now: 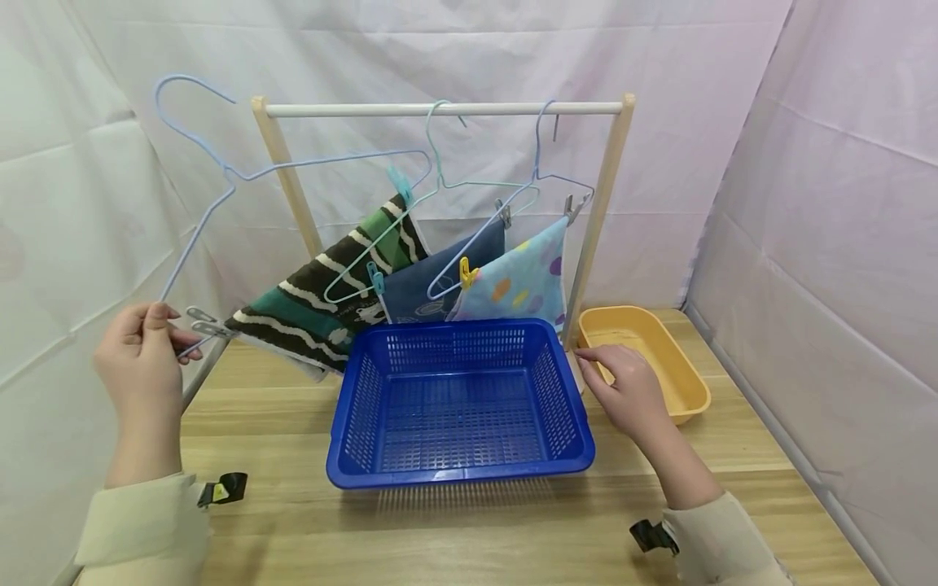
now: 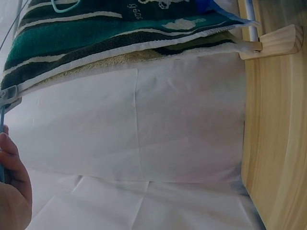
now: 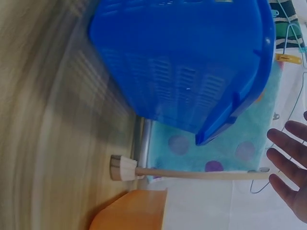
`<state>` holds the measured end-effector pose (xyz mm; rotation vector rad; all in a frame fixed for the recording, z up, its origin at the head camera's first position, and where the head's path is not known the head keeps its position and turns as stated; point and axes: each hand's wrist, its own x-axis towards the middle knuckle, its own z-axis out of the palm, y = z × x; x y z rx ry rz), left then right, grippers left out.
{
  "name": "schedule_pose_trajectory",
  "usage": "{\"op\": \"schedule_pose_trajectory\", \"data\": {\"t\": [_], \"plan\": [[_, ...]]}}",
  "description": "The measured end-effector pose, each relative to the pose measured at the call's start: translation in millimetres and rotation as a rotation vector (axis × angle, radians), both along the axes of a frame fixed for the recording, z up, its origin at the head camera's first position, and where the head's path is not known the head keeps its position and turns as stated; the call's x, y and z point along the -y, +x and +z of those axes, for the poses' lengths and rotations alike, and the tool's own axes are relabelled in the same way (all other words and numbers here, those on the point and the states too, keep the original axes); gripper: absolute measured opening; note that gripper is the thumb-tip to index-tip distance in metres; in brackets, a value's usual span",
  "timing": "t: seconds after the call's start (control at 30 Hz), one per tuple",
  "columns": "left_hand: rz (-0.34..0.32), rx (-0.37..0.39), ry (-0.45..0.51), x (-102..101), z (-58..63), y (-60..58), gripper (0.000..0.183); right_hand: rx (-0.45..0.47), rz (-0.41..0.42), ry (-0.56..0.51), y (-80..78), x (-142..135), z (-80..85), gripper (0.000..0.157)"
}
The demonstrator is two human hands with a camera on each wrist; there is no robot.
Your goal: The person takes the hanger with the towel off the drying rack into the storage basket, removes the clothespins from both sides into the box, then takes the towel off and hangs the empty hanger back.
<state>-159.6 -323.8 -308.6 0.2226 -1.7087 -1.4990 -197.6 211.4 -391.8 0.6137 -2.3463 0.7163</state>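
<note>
My left hand (image 1: 146, 358) grips the lower left corner of a light blue wire hanger (image 1: 227, 172), whose hook is off the rod. A green, brown and white striped towel (image 1: 293, 313) hangs tilted from it by a grey clothespin (image 1: 212, 329) beside my fingers and a teal clothespin (image 1: 400, 185) at the far corner. In the left wrist view the towel (image 2: 72, 45) slants above that hand (image 2: 14, 191). My right hand (image 1: 626, 387) is by the right side of a blue basket (image 1: 462, 474); in the right wrist view its fingers (image 3: 288, 143) are extended, holding nothing.
A drying rack's white rod (image 1: 352, 110) carries a green hanger (image 1: 438, 175) with a dark blue towel (image 1: 440, 273) and a blue hanger (image 1: 537, 155) with a spotted towel (image 1: 523, 285). A yellow tray (image 1: 692, 399) sits at right on the wooden table (image 1: 278, 521).
</note>
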Motion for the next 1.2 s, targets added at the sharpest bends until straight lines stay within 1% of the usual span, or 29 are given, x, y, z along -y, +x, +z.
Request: {"op": "schedule_pose_trajectory", "data": {"t": [0.23, 0.3, 0.4, 0.5, 0.63, 0.7, 0.8, 0.97, 1.1, 1.17, 1.2], "plan": [[-0.014, -0.034, 0.044, 2, -2.1, 7.1, 0.02, 0.016, 0.053, -0.073, -2.5, 9, 11.3, 0.011], [-0.001, -0.028, 0.027, 2, -2.4, 9.0, 0.02, 0.014, 0.066, -0.087, -3.1, 12, 14.5, 0.01], [0.008, -0.026, 0.028, 2, -2.6, 11.9, 0.019, 0.018, 0.076, -0.098, -3.3, 16, 18.2, 0.01], [0.017, -0.053, 0.042, 3, -2.0, 14.4, 0.019, 0.029, 0.082, -0.103, -2.7, 19, 20.5, 0.011], [0.067, -0.087, 0.002, 2, 0.9, 16.5, 0.021, 0.036, 0.091, -0.11, -2.0, 22, 21.8, 0.012], [0.091, -0.092, -0.022, 1, 3.4, 17.2, 0.023, 0.037, 0.094, -0.111, -1.6, 22, 22.0, 0.012], [0.123, -0.088, -0.061, -2, 7.7, 18.6, 0.025, 0.035, 0.1, -0.109, -1.4, 23, 21.9, 0.012], [0.183, -0.051, -0.155, -9, 16.2, 23.8, 0.025, 0.021, 0.11, -0.104, -1.3, 24, 22.1, 0.012], [0.185, -0.046, -0.19, -14, 22.9, 28.6, 0.027, 0.023, 0.108, -0.107, -0.7, 24, 23.3, 0.012], [0.158, -0.058, -0.166, -16, 25.6, 30.7, 0.027, 0.024, 0.108, -0.109, -0.3, 25, 24.5, 0.012], [0.152, -0.06, -0.17, -17, 26.6, 31.6, 0.028, 0.025, 0.11, -0.11, 0.1, 26, 25.2, 0.012]]}}
